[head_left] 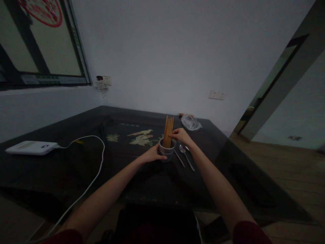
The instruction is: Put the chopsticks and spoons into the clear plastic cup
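Observation:
A light grey cup (167,156) stands upright on the dark table, with several wooden chopsticks (168,132) rising out of it. My left hand (151,155) is wrapped round the cup's left side, thumb across its front. At the chopsticks' right side, my right hand (180,135) pinches them above the cup's rim; how many it grips I cannot tell. Just right of the cup lies a metal spoon (186,156), its bowl pointing away from me. A thin metal utensil (179,158) lies between spoon and cup, its far end hidden.
The dark table (122,176) has a painted flower pattern. A crumpled clear plastic bag (191,122) lies near the wall. At the left is a white device (31,148) whose white cable (103,152) runs toward me over the table edge. A dark flat object (251,183) lies at the right.

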Demonstrator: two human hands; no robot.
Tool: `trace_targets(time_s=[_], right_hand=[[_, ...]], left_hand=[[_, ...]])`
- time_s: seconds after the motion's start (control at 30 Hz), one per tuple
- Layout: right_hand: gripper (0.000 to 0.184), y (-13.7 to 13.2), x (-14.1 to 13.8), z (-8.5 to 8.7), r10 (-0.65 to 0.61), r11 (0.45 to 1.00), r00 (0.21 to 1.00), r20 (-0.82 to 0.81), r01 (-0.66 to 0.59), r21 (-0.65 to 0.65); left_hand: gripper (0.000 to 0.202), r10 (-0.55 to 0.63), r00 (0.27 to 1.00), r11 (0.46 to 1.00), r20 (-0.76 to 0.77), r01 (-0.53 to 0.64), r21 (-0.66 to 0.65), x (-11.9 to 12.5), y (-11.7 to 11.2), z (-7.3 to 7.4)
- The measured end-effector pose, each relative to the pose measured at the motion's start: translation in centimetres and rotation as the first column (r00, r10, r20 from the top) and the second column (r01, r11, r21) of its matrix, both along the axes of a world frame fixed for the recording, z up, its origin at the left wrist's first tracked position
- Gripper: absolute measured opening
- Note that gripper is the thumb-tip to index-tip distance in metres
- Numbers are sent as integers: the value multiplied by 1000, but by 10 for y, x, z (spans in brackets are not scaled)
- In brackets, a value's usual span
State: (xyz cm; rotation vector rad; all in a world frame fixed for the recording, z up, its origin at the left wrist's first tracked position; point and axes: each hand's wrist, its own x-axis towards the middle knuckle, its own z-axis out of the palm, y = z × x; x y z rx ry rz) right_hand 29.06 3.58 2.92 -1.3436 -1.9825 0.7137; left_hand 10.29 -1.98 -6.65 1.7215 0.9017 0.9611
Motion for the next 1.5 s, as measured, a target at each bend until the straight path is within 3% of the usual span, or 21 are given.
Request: trace_targets(time_s=[0.2, 0.47, 0.77, 0.87, 0.97, 1.13, 1.33, 1.5], right_hand=[[30, 0, 2, 0, 39, 999, 999, -26, -39, 17], [27, 5, -3, -1, -100, 982, 992, 80, 85, 170], [24, 4, -4, -7, -117, 980, 992, 55, 106, 168], [24, 4, -5, -6, -84, 986, 996, -32, 87, 144], [32, 5, -11, -4, -27, 999, 969, -245, 31, 10], [20, 8, -29, -3, -14, 958, 800, -600, -161, -237], [14, 8, -36, -2, -71, 931, 717, -693, -202, -304], [17, 7, -37, 1, -105, 943, 684, -722, -161, -290]], left_hand=[[84, 4, 1000, 1000, -12, -4, 2, 0, -1, 2], [82, 15, 1000, 1000, -24, -15, 14, 0, -4, 6], [87, 6, 1000, 1000, -2, -6, -2, 0, -1, -2], [86, 4, 1000, 1000, 11, -4, 7, 0, 0, -3], [85, 2, 1000, 1000, 15, -2, 7, 0, 1, -4], [88, 10, 1000, 1000, 0, -10, 3, 0, 0, -3], [85, 19, 1000, 1000, -15, -19, 9, 1, -1, 0], [84, -1, 1000, 1000, 3, 1, 7, 1, -1, 0]])
